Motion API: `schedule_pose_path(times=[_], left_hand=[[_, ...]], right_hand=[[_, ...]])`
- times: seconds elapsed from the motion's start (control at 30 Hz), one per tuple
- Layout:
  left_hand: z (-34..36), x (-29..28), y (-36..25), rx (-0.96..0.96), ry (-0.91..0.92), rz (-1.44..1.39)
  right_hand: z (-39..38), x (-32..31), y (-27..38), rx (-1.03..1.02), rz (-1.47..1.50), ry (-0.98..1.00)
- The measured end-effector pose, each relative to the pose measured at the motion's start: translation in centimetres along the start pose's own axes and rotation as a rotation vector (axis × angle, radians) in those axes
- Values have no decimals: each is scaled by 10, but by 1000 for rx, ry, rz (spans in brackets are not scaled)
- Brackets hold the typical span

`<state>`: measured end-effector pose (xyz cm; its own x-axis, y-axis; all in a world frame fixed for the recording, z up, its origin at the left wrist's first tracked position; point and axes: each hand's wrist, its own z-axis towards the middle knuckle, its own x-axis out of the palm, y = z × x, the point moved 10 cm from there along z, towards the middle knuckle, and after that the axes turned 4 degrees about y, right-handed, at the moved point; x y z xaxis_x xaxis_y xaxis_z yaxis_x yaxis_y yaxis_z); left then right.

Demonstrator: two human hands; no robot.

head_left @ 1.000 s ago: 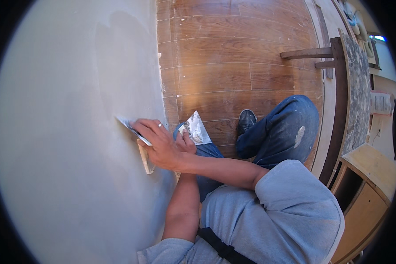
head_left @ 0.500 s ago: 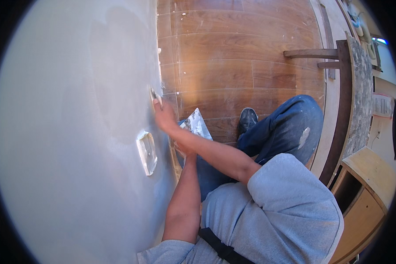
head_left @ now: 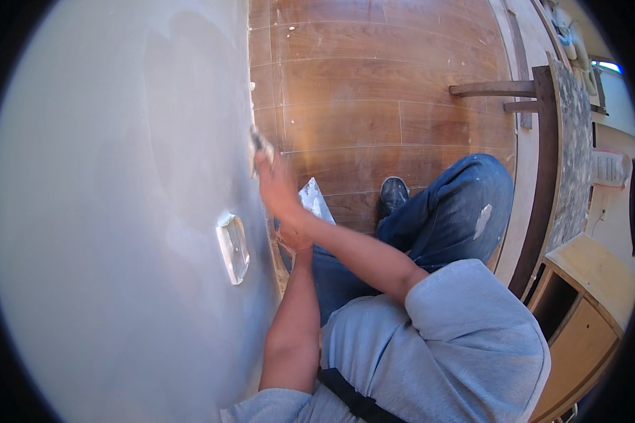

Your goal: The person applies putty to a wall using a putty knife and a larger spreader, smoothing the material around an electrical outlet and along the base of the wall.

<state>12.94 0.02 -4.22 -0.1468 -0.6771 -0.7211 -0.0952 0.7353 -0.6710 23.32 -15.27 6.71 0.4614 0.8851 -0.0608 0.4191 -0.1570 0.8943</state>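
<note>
My right hand [head_left: 281,189] is closed round the handle of a putty knife [head_left: 259,144], partly smeared by motion. The knife is at the base of the grey-white wall [head_left: 106,211], along the line where it meets the floor. Below and partly behind my right forearm, my left hand [head_left: 295,238] is closed on a flat metal plate [head_left: 319,201] marked with putty. Only the plate's pointed far part shows well; its grip is hidden. A recessed box [head_left: 234,248] with pale wrapping round its edges sits in the wall, left of my hands.
Brown wood-look floorboards [head_left: 353,77] with white crumbs run along the wall. My bent knee [head_left: 483,187] and dark shoe [head_left: 395,194] are to the right. Farther right stand a dark wooden frame with legs [head_left: 497,88], a stained board [head_left: 571,141] and a wooden cabinet [head_left: 578,317].
My right hand and the putty knife have shifted slightly right, off the wall face toward the floor edge, and the knife has turned. My left hand's plate sits slightly lower, more covered by my right arm.
</note>
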Motion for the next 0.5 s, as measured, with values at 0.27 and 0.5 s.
schedule_pose_path(times=[0.27, 0.5], left_hand=[[10, 3, -24, -79, 66, -196], [7, 1, -7, -102, 35, -179]], right_hand=[[180, 18, -70, 167, -96, -1], [195, 56, -78, 329, 269, 113]])
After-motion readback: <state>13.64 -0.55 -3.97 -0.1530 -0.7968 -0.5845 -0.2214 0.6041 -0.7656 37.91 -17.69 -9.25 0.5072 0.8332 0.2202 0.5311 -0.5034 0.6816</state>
